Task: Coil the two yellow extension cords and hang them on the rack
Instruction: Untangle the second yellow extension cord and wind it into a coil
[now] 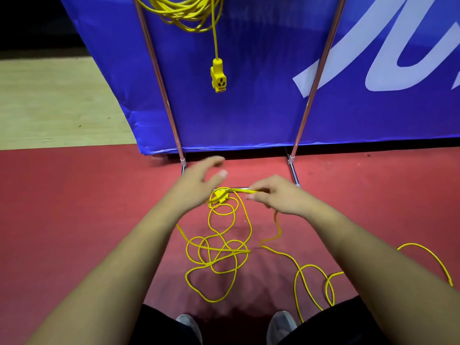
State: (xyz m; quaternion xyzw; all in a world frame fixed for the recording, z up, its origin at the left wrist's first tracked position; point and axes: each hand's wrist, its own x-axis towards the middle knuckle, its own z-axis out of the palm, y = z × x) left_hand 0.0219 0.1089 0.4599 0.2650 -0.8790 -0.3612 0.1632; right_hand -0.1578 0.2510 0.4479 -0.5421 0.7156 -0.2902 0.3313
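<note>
One coiled yellow extension cord (184, 13) hangs at the top of the metal rack (159, 78), its socket end (218, 77) dangling in front of the blue banner. A second yellow cord (221, 247) lies in loose tangled loops on the red floor between my arms. My right hand (276, 195) pinches a stretch of this cord just right of its yellow socket end (219, 195). My left hand (199, 181) hovers over that socket end with spread, blurred fingers and holds nothing.
A blue banner (261, 108) with white lettering stands behind the rack. The rack's base bar (239, 188) lies on the floor under my hands. More cord loops (313, 282) trail right near my shoes (281, 324). Wooden floor (49, 103) lies at the left.
</note>
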